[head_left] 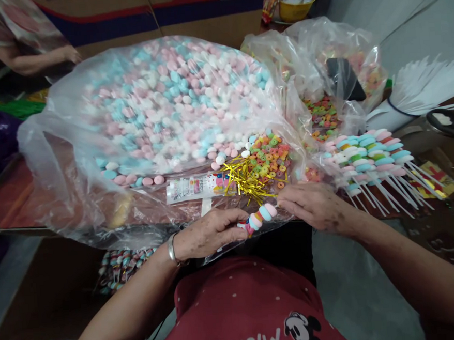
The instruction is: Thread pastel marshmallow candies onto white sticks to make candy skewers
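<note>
My left hand (210,233) pinches the lower end of a candy skewer (259,218) strung with pink, blue and white sweets. At the skewer's upper end, my right hand (315,205) has its fingertips closed on the top sweet. Just beyond the hands lie gold twist ties (247,181), a heap of small coloured ring candies (269,159) and a printed wrapper sleeve (197,187). A big clear plastic bag (54,151) of pink, blue and white marshmallow candies (175,101) fills the table ahead.
Several finished skewers (369,157) lie stacked at the right, sticks pointing toward me. White sticks (427,86) fan out at far right. More wrapped skewers (120,265) sit in a box below left. Another person's arm (32,59) rests at top left by cardboard boxes (154,14).
</note>
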A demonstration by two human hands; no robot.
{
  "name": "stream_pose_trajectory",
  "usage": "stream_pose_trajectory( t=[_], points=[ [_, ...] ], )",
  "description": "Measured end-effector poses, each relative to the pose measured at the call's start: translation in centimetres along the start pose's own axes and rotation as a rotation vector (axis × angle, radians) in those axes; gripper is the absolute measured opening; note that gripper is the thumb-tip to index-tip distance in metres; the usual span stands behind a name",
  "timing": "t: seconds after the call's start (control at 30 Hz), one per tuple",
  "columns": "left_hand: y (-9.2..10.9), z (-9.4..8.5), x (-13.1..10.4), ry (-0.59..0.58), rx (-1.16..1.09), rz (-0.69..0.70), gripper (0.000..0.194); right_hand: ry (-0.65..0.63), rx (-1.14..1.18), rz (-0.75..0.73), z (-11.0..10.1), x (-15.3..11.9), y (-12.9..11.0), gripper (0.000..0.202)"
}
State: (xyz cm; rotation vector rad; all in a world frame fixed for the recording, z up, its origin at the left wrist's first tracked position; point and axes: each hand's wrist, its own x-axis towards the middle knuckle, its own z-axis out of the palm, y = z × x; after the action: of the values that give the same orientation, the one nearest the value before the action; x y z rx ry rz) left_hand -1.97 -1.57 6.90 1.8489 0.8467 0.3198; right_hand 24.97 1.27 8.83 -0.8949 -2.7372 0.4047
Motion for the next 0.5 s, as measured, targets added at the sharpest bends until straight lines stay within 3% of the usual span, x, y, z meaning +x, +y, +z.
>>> stream_pose_trajectory(
  t=[0.07,0.13,0.3,0.4,0.5],
  points=[
    [0.0,0.0,-0.1,0.006,0.110,0.026,0.022,-0.072,0.071,0.119,0.7,0.1,-0.6,0.030],
    [0.4,-0.3,-0.2,0.089,0.277,0.080,0.021,-0.065,0.167,0.235,1.3,0.0,-1.2,0.028],
    [2.3,-1.1,-0.7,0.562,0.698,0.317,0.038,0.138,0.406,0.470,2.4,-0.2,-2.6,0.029],
    [2.4,-0.1,-1.2,0.885,0.622,0.462,0.045,0.285,0.521,0.541,3.4,-0.2,-3.2,0.028],
    [1.1,1.3,-1.3,1.387,0.190,0.469,0.040,0.408,0.574,0.573,4.4,-0.2,-3.7,0.027]
  ],
)
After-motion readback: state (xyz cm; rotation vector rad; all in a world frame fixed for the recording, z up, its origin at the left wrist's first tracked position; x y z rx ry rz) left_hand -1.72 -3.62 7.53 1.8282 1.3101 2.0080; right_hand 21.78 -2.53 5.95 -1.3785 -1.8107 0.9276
